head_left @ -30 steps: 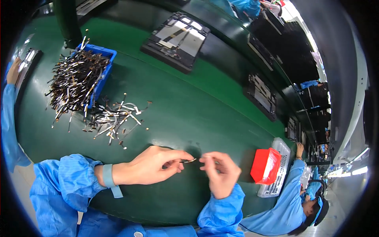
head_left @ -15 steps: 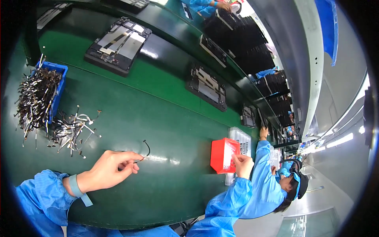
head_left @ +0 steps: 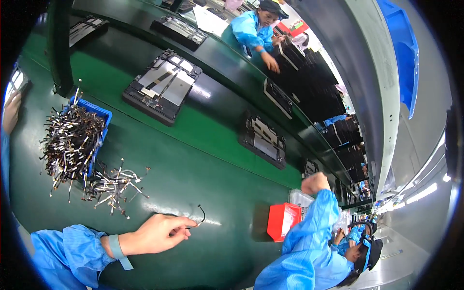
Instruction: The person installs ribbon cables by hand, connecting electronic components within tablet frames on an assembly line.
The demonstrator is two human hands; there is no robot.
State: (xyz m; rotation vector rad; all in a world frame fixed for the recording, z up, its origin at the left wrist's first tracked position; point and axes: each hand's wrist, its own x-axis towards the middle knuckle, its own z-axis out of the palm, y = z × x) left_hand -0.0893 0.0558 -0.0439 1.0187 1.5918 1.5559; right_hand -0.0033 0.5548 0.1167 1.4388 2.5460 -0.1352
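Note:
My left hand (head_left: pixel 164 233) is over the green table, thumb and forefinger pinching a short black cable (head_left: pixel 203 212) whose thin curved end sticks up beyond the fingertips. My right hand (head_left: pixel 316 183) is raised beyond a red bin (head_left: pixel 278 222), my blue sleeve passing along the bin's right side. Motion smears the right hand's fingers, so whether they hold anything cannot be made out. A clear plastic tray (head_left: pixel 300 199) with small dark parts is partly hidden behind the bin and my sleeve.
A blue crate (head_left: pixel 104 113) overflows with short cables, and a loose cable pile (head_left: pixel 118 188) lies beside it. Opened tablet-like devices (head_left: pixel 162 87) lie farther back. Another person's hand (head_left: pixel 12 111) shows at the left edge; a co-worker (head_left: pixel 355 256) sits at right.
My right hand has left the red bin and moved up and away past it. My left hand keeps its pinch on the cable. The view has shifted, bringing more of the left side into sight.

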